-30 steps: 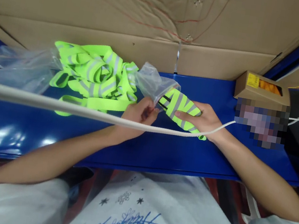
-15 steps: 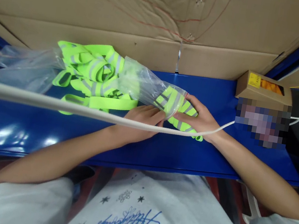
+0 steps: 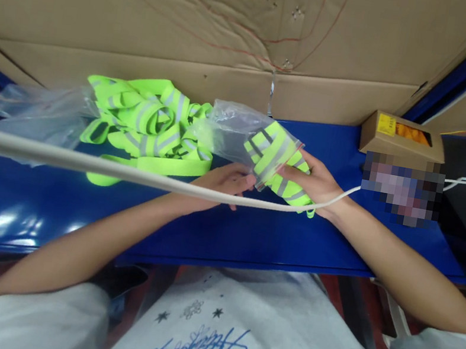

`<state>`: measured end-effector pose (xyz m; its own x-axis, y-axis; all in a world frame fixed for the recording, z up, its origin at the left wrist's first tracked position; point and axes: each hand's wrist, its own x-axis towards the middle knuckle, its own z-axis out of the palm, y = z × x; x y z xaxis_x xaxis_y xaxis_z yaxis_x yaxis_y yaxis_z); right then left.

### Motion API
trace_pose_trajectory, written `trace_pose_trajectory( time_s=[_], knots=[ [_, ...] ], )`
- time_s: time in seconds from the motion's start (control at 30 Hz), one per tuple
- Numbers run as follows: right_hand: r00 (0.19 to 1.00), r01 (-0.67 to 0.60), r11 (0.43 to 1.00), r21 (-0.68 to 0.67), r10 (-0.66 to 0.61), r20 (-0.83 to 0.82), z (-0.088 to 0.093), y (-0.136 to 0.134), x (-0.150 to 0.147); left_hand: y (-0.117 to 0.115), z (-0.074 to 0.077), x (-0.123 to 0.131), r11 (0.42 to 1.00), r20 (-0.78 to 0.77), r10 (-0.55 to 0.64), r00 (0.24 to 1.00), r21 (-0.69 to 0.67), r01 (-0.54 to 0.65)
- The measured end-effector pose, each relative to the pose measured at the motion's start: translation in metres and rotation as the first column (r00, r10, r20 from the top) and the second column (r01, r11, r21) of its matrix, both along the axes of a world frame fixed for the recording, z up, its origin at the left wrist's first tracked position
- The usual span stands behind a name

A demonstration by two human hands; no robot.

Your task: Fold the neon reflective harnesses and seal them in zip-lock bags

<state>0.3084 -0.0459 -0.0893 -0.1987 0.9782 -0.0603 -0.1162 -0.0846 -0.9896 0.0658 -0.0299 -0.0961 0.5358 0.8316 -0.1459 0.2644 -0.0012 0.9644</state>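
A folded bundle of neon-yellow reflective strap (image 3: 295,193) with grey stripes is in my right hand (image 3: 319,184), fingers and thumb closed around it. Its far end sits inside a clear plastic zip bag (image 3: 229,132), whose mouth lies by my right thumb. My left hand (image 3: 225,180) is just left of the bag's mouth, thumb stretched out and fingers loosely apart, with nothing visibly gripped. Left of it, a loose heap of the same reflective straps (image 3: 148,117) lies on the blue table (image 3: 222,233).
More clear plastic bags (image 3: 40,116) lie at the far left. A white cable (image 3: 82,161) crosses in front of my hands. At the right stand a cardboard box (image 3: 401,141) with orange contents and a blurred-out item (image 3: 402,189). A cardboard wall (image 3: 174,20) closes the back.
My left hand has come off the bag's mouth and its fingers have loosened. The bag's closed end has swung a little, away from the strap heap. My right hand keeps its hold.
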Motion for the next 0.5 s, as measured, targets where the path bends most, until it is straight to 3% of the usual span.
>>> trace_pose_trajectory(
  time_s=[0.07, 0.17, 0.33, 0.5],
  knots=[
    [1.000, -0.021, 1.000, 0.002, 0.020, 0.019, -0.001, -0.001, -0.002, 0.001, -0.001, 0.008, 0.981, 0.282, 0.084, 0.956, -0.193, -0.030],
    [0.996, -0.066, 0.997, 0.036, 0.064, 0.069, -0.006, -0.002, -0.006, -0.003, -0.002, 0.020, 0.957, 0.476, 0.229, 0.849, -0.268, -0.108],
    [0.992, -0.022, 1.000, 0.022, 0.019, 0.122, -0.012, -0.004, -0.013, -0.016, -0.006, 0.027, 0.950, 0.486, 0.307, 0.819, -0.214, -0.229],
    [0.978, 0.052, 0.997, 0.049, -0.061, 0.199, -0.013, -0.005, -0.019, -0.020, -0.011, 0.031, 0.963, 0.444, 0.190, 0.875, -0.256, -0.079]
  ],
)
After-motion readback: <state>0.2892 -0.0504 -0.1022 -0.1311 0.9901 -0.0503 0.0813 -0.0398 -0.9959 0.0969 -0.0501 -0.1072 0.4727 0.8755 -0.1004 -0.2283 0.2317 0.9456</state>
